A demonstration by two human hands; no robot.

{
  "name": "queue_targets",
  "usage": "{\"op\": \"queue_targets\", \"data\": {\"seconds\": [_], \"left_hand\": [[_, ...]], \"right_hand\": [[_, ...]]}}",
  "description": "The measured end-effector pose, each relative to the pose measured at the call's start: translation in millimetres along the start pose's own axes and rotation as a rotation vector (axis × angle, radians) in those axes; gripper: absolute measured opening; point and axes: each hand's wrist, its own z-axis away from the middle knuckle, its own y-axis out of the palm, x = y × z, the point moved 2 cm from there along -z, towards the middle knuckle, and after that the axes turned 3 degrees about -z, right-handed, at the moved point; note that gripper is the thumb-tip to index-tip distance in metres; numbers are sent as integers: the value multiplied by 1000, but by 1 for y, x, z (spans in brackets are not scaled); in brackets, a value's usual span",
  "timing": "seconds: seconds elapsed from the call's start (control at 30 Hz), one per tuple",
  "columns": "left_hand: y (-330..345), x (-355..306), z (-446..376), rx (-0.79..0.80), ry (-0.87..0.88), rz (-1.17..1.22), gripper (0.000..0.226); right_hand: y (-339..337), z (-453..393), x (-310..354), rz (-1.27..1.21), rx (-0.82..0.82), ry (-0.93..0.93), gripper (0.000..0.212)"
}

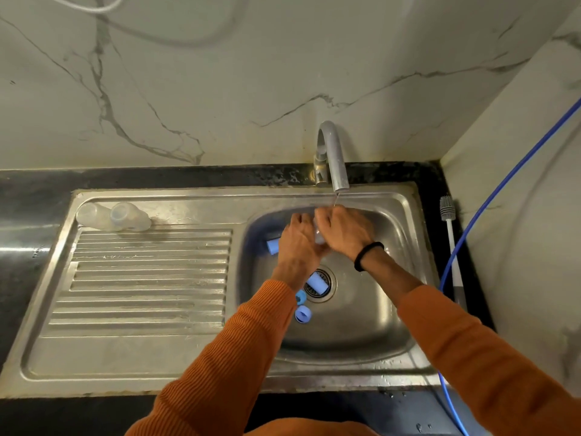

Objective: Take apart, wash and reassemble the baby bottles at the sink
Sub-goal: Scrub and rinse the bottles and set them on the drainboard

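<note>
Both hands are meeting over the far part of the steel sink basin (355,322), directly under the spout of the curved metal tap (334,158), from which a thin stream of water (335,199) is running. The left hand (298,243) and the right hand (344,232) are pressing together, fingers curled around a small clear piece (319,237) that is showing only as a pale glint between them; what part it is cannot be told.

In the basin, 1 light blue cylindrical cap (273,246) is lying near the far-left wall, partly hidden by the left hand. Another blue cylinder (316,282) is lying across the round, ribbed drain strainer (325,280). Just beside it, toward the near-left side, 2 small blue rings (302,313) are resting on the basin floor, 1 half covered by the left wrist.

At the far-left corner of the ridged steel drainboard (141,278), 2 translucent, rounded bottle bodies (113,217) are lying side by side, touching.

On the dark stone surface (31,215) at the right edge of the sink, a bottle brush (450,234) with a grey bristled head and a white handle is lying, and a thin blue hose (490,196) is curving past it. Ribbed orange sleeves (239,347) are covering both forearms, and a black band (368,255) is circling the right wrist. Veined marble walls (188,89) are rising behind.
</note>
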Motion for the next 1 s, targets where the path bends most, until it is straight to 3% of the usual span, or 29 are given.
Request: {"op": "queue_targets", "data": {"seconds": [0.1,0.3,0.43,0.57,0.67,0.77,0.83,0.9,1.0], "left_hand": [[3,-7,-2,-15,-101,58,56],[6,-6,-9,-37,-180,211,40],[9,-9,-16,91,-179,194,50],[16,-12,-14,79,-86,253,69],[19,-9,-18,48,-79,194,67],[15,-3,-32,213,-133,284,67],[12,-1,-37,438,-226,655,52],[9,0,-36,638,-279,920,61],[8,-3,-34,689,-238,993,67]], "right_hand": [[-1,-8,9,-31,8,164,56],[4,9,5,-198,-171,28,47],[-1,20,-14,-437,-340,124,44],[-4,9,-27,-463,-171,244,43],[-10,0,-25,-456,-81,157,33],[-19,-4,-23,-464,-38,-25,28],[-26,-3,-29,-646,30,-73,25],[-32,2,-35,-821,82,-105,27],[-36,8,-38,-922,60,-72,26]]}}
